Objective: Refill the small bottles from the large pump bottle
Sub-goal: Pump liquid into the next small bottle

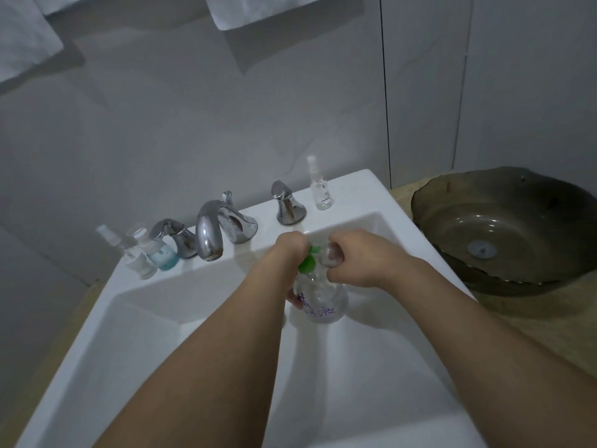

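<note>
Most of the green pump head [308, 260] and the small clear bottle [330, 253] is hidden behind the two fists, and the purple writing on the large clear round pump bottle [319, 302] is blurred. That bottle is over the white ceramic sink [181, 305], beside the chrome tap [210, 232]. The left hand [290, 245] has its fingers curled at the pump; the right hand [352, 257] fingers are clamped on the small bottle.

Your left hand [290, 245] on green pump head [307, 261] of large pump bottle [321, 302] over white sink [352, 192]; your right hand [352, 258] grips small clear bottle [331, 253] beside pump.
</note>
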{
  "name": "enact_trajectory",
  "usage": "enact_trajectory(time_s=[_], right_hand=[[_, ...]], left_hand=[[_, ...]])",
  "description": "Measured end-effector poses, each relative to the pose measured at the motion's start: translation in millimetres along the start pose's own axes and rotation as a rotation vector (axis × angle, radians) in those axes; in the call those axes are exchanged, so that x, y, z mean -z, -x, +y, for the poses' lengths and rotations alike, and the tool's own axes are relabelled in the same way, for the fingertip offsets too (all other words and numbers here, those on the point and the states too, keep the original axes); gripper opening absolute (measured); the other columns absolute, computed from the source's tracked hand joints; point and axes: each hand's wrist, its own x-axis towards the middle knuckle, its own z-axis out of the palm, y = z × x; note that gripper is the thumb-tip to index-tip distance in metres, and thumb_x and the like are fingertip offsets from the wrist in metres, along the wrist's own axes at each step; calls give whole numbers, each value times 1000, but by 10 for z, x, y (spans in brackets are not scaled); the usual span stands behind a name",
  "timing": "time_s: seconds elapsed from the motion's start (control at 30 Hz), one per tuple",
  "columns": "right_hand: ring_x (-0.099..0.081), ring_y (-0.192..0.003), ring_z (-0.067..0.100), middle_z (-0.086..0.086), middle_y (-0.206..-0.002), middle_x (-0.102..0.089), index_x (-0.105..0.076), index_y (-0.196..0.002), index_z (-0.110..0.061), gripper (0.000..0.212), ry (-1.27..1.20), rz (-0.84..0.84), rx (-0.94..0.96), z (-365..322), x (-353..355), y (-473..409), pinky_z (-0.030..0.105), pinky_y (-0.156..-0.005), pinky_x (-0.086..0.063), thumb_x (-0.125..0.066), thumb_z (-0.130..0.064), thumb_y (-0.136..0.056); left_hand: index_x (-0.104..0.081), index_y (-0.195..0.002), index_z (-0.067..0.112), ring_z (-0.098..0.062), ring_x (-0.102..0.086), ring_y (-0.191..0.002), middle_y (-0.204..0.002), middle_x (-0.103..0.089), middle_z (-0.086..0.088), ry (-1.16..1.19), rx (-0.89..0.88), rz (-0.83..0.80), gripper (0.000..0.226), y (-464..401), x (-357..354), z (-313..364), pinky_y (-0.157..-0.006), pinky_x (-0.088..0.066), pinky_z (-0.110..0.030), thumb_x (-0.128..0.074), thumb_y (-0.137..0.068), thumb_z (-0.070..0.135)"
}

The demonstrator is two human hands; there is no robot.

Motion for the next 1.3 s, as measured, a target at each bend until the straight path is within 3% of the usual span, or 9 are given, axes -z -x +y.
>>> enact_trajectory(time_s=[0.07, 0.17, 0.4, 0.63, 0.77, 0.93, 1.07, 1.2, 1.3], right_hand=[[-52, -68, 13, -8, -75, -53, -43, -68, -24, 25, 8, -1, 3, 0, 0, -2, 28, -53, -35, -66, -33, -65], [-49, -64, 8, -9, -72, -51, -41, -66, -25, 26, 28, 13, 14, -7, -7, 0, 27, -51, -32, -66, -33, -63], [-44, -59, 6, -10, -68, -48, -38, -65, -28, 27, 39, 113, 40, -30, 30, -9, 25, -48, -27, -63, -35, -64], [-46, -61, 12, -10, -68, -48, -37, -64, -27, 26, 34, 120, 35, -28, 29, -7, 25, -49, -27, -63, -34, -63], [-45, -60, 4, -10, -68, -49, -39, -64, -28, 25, 15, 109, 20, -14, 35, -12, 26, -49, -28, -63, -33, -63], [-48, -62, 6, -10, -70, -51, -41, -65, -25, 26, 12, 39, 0, -11, 14, -11, 26, -50, -30, -66, -32, -64], [-51, -68, 14, -8, -74, -51, -40, -67, -26, 26, 44, 9, -8, -14, 2, -12, 27, -52, -32, -65, -32, -65], [-49, -66, 13, -10, -73, -48, -39, -66, -27, 27, 46, 10, 3, -28, 11, -8, 26, -51, -30, -66, -32, -67], [-51, -69, 15, -10, -73, -49, -40, -67, -26, 27, 42, 13, 10, -17, 10, -7, 27, -52, -31, -66, -32, -66]], left_hand=[[-58, -112, -5, -48, -56, -104, -116, -56, -29, 18, -18, -2, 30, -11, -5, -12, -87, -50, -62, -34, -97, 5], [-56, -87, 0, -47, -55, -85, -93, -54, -22, 2, 43, -12, 22, 50, 38, -35, -66, -47, -75, -37, -91, 10], [-70, -91, 0, -45, -61, -97, -103, -68, -22, 86, 136, -286, 51, -105, 258, -31, -61, -47, -71, -26, -89, 27], [-68, -99, 2, -47, -57, -103, -115, -61, -21, 11, 111, -227, 45, -64, 219, 5, -61, -50, -70, -30, -87, 24], [-65, -91, 1, -44, -64, -86, -94, -64, -19, -46, 48, -104, 41, -24, 135, -6, -56, -52, -68, -32, -87, 24], [-61, -101, 0, -46, -61, -96, -110, -61, -26, -71, -17, 16, 33, -65, 83, -46, -74, -52, -67, -34, -87, 14], [-57, -89, 1, -51, -59, -97, -110, -59, -25, -92, -56, 21, 21, -67, 59, -85, -70, -52, -69, -39, -83, 7], [-59, -93, 0, -48, -61, -98, -112, -60, -26, -99, -49, 10, 21, -88, 59, -87, -74, -53, -67, -41, -83, 7], [-60, -98, 1, -47, -62, -90, -107, -60, -25, -73, -5, -9, 30, -63, 75, -79, -66, -53, -67, -37, -85, 16]])
